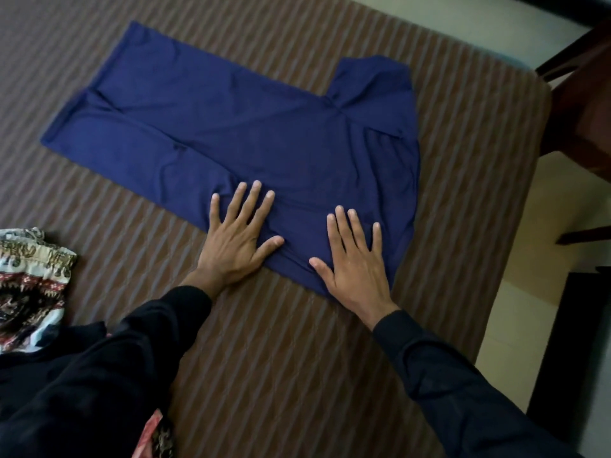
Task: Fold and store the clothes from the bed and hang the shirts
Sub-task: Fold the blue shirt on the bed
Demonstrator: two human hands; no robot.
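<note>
Brown stripes run all over the bed (297, 342), and a blue shirt (231, 127) lies flat across the middle and top of the picture. Both hands press down on its near edge with fingers straight and spread, holding nothing: the left hand (236, 241) by the fold, the right hand (355, 262) near the bottom corner. This looks like smoothing before a fold. Next, a hand will likely need to pinch an edge and lift it over. Patterned clothes (29, 285) wait at the left edge.

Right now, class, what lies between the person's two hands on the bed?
In the head view, only the blue shirt lies between the left hand and the right hand; both press flat on it.
</note>
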